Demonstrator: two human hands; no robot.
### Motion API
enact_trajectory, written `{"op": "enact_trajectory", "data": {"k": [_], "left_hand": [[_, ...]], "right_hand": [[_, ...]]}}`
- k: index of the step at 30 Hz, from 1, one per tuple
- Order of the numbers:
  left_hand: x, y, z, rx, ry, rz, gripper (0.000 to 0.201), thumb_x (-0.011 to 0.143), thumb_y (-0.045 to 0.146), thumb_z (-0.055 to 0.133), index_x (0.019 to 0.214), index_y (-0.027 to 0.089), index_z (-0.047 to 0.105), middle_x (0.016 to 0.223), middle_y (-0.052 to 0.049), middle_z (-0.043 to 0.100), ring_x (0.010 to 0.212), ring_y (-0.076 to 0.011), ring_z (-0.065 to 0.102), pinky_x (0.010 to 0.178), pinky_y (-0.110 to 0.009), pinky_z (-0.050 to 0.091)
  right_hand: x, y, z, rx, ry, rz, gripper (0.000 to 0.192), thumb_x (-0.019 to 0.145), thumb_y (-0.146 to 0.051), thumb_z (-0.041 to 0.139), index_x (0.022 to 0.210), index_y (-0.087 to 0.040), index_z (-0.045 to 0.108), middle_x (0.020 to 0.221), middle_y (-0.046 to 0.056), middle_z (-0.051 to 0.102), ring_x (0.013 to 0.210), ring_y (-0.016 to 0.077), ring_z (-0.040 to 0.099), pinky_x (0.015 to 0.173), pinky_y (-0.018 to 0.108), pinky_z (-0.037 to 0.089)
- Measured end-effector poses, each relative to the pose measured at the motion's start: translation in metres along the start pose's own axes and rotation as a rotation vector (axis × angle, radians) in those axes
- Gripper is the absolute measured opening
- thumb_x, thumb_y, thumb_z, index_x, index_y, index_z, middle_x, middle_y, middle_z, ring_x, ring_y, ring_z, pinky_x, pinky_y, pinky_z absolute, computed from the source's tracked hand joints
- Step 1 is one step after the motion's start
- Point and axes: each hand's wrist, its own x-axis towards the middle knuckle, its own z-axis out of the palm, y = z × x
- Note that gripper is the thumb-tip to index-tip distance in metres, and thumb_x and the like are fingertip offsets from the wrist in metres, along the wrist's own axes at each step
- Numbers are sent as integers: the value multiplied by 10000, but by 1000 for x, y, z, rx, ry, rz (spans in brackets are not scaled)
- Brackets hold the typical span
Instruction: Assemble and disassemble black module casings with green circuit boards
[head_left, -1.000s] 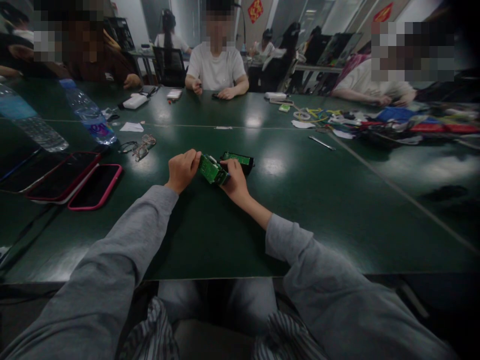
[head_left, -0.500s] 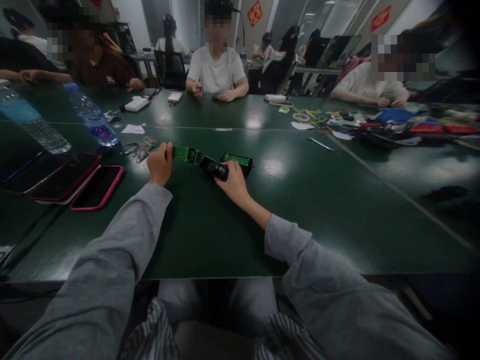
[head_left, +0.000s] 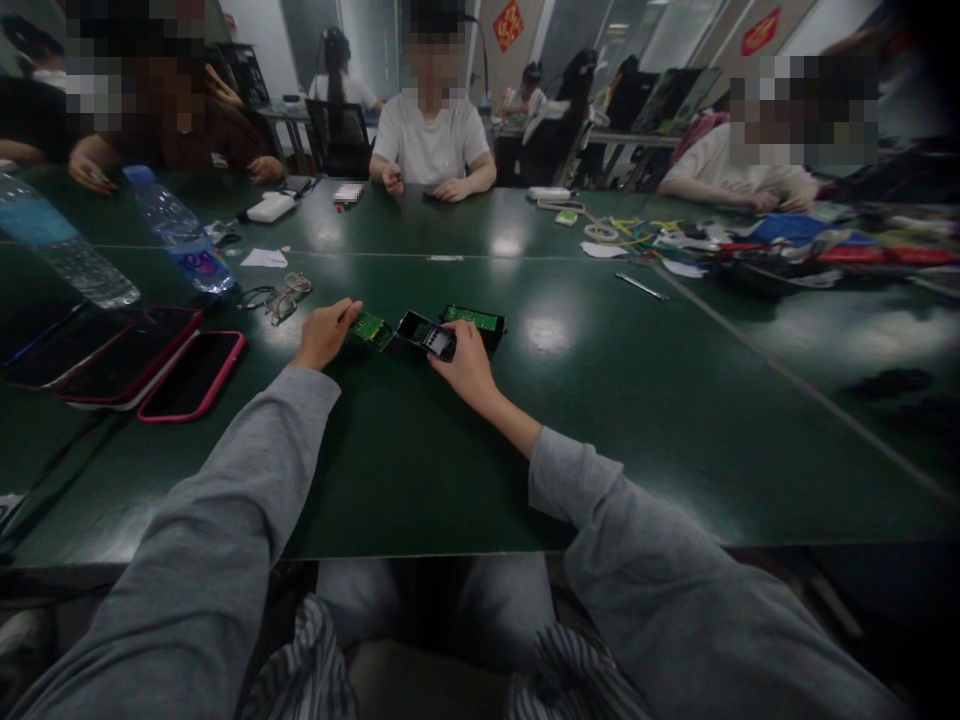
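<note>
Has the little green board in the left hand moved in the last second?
Yes. The green board left the black case, moving left toward the glasses.

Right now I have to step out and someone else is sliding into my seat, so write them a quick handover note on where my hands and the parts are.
Left hand: pinching the green circuit board at its near end, low over the green table.
Right hand: gripping the black housing, its open cavity facing up.
Board and housing are apart, side by side.
A second black housing with a green board in it lies just behind the right hand.
Done: board is out of the housing.
Left: both parts are in hand, not yet set down.
</note>
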Motion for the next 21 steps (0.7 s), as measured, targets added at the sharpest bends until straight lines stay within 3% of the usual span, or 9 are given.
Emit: {"op": "enact_trajectory", "data": {"k": [10, 21], "left_hand": [[-2, 9, -7, 24, -30, 63, 522, 958, 623, 305, 708, 229, 539, 660, -29, 565, 604, -170, 475, 566, -298, 199], [-5, 27, -16, 242, -126, 90, 516, 982, 585, 284, 828, 221, 615, 815, -60, 660, 729, -197, 578, 586, -309, 208]], "right_hand": [[0, -1, -1, 1, -4, -9, 402, 752, -168, 691, 1123, -181, 537, 1158, 126, 558, 1100, 277, 554, 894, 439, 516], [0, -3, 0, 2, -7, 2, 397, 759, -169, 679, 1131, -173, 540, 1170, 133, 557, 1120, 281, 553, 914, 431, 503]]}}
